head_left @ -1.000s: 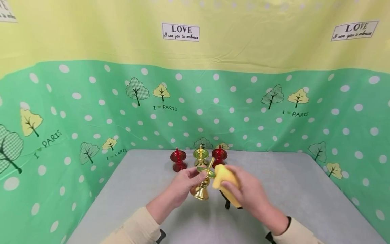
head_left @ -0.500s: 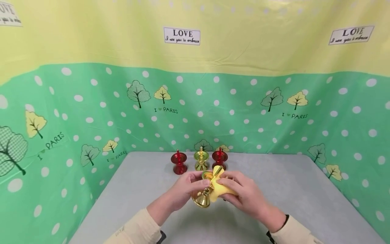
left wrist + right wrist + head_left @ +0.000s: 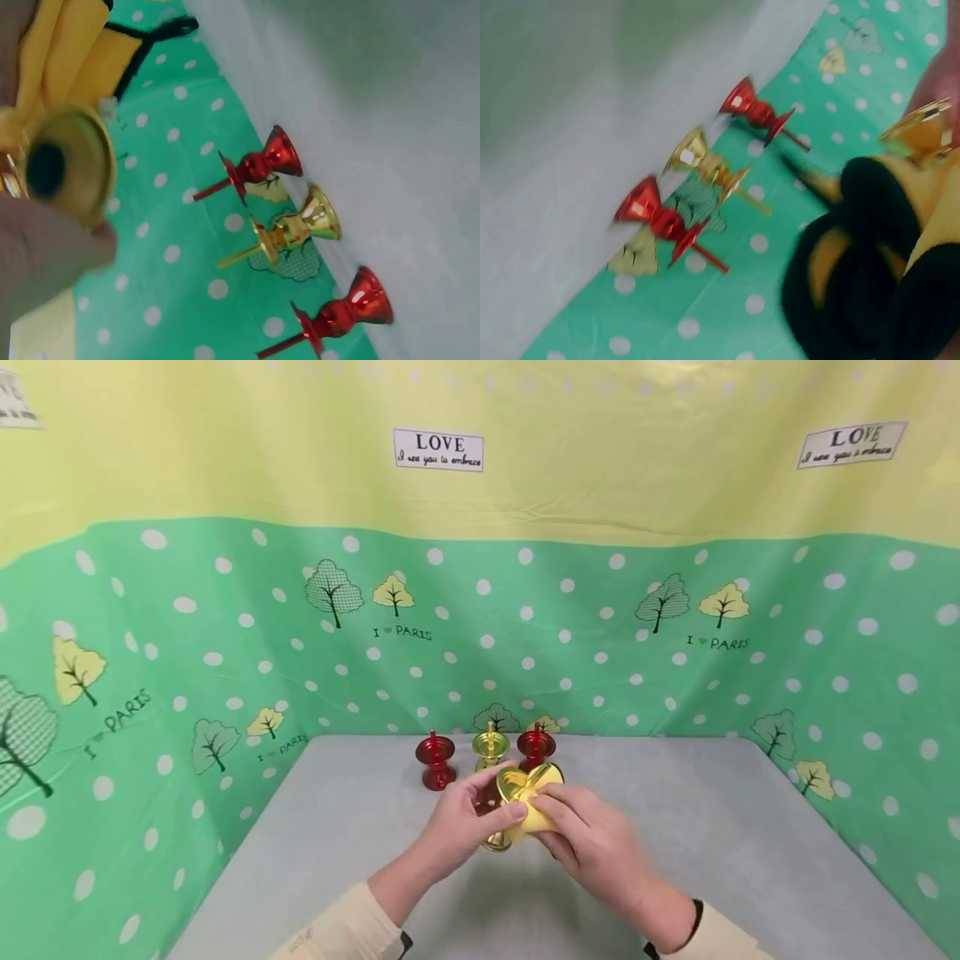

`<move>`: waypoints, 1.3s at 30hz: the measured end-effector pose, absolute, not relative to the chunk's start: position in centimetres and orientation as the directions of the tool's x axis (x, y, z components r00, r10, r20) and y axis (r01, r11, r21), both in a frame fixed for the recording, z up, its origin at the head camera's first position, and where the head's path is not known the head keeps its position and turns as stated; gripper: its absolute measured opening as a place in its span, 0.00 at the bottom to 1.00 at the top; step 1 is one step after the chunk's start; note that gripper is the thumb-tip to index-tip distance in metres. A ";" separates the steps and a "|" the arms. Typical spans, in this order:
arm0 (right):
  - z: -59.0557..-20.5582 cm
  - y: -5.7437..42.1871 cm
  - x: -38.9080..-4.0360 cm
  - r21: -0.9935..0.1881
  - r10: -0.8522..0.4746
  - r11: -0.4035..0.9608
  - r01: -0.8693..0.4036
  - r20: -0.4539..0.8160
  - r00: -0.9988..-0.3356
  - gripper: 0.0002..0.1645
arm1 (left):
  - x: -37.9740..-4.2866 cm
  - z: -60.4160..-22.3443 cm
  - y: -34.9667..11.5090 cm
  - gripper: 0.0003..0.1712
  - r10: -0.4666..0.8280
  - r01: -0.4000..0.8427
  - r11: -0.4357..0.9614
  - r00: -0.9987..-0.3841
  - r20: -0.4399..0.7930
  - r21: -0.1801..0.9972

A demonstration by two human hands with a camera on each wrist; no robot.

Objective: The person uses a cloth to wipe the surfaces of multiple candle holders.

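My left hand [image 3: 461,818] grips a shiny gold candle holder [image 3: 512,781] by its stem, thumb in front, above the middle of the table. The holder is tilted, and its flared hollow base [image 3: 90,165] faces the left wrist camera. A yellow cloth [image 3: 534,823] with black edging is bunched in my right hand [image 3: 600,847]. It is wrapped against the holder's dish and spike, which it partly covers. In the right wrist view, folds of the cloth [image 3: 937,217] hide most of the holder, leaving the gold base [image 3: 919,135] in sight.
Behind my hands a red candle holder [image 3: 436,762], a gold one [image 3: 491,745] and another red one [image 3: 536,745] stand upright in a row near the back edge of the grey table [image 3: 360,827]. A green and yellow printed curtain [image 3: 570,635] surrounds the table.
The cloth has gone from beside the gold candle holder to being wrapped against its dish and spike. My right hand has moved left to meet the left hand; the standing holders have not moved.
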State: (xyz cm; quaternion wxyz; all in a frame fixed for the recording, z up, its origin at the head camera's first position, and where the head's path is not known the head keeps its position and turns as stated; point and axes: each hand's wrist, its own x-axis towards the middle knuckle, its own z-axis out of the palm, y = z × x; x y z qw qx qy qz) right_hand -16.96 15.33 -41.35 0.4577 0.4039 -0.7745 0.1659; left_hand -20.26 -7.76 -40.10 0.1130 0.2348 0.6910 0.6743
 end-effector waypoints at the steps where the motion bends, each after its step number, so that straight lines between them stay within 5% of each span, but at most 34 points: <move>1: -41.2 15.4 -17.0 0.115 -0.471 0.592 -0.797 0.852 -0.227 0.22 | -20.3 -40.0 -8.0 0.35 0.513 0.156 -0.045 -0.844 0.157 0.987; 7: -40.2 16.0 -17.5 0.209 -0.489 0.472 -0.856 0.870 -0.057 0.21 | -20.8 -39.5 -9.4 0.13 0.714 -0.050 -0.164 -0.695 0.083 0.985; 13: -40.0 15.1 -16.4 0.245 -0.469 0.675 -0.696 0.871 -0.148 0.20 | -20.5 -39.4 -8.2 0.33 0.558 0.117 -0.016 -0.823 0.106 0.993; 16: -40.0 14.8 -16.1 0.244 -0.467 0.688 -0.683 0.869 -0.160 0.20 | -20.5 -39.6 -8.0 0.39 0.575 0.132 -0.033 -0.808 0.126 0.991; 21: -39.8 15.3 -16.6 0.175 -0.458 0.560 -0.810 0.880 -0.126 0.22 | -20.7 -39.6 -8.7 0.36 0.657 0.048 -0.165 -0.739 0.146 0.985; 30: -39.8 15.2 -16.2 0.236 -0.425 0.704 -0.670 0.895 -0.133 0.19 | -20.5 -39.2 -7.1 0.34 0.523 0.109 -0.040 -0.845 0.114 0.993; 33: -39.7 15.1 -15.8 0.254 -0.450 0.667 -0.700 0.886 -0.107 0.19 | -20.8 -39.2 -7.5 0.30 0.592 0.124 -0.056 -0.795 0.133 0.991; 39: -39.1 15.6 -16.1 0.354 -0.520 0.456 -0.817 0.851 0.078 0.18 | -21.4 -39.2 -9.0 0.31 0.784 0.026 -0.094 -0.615 0.090 0.995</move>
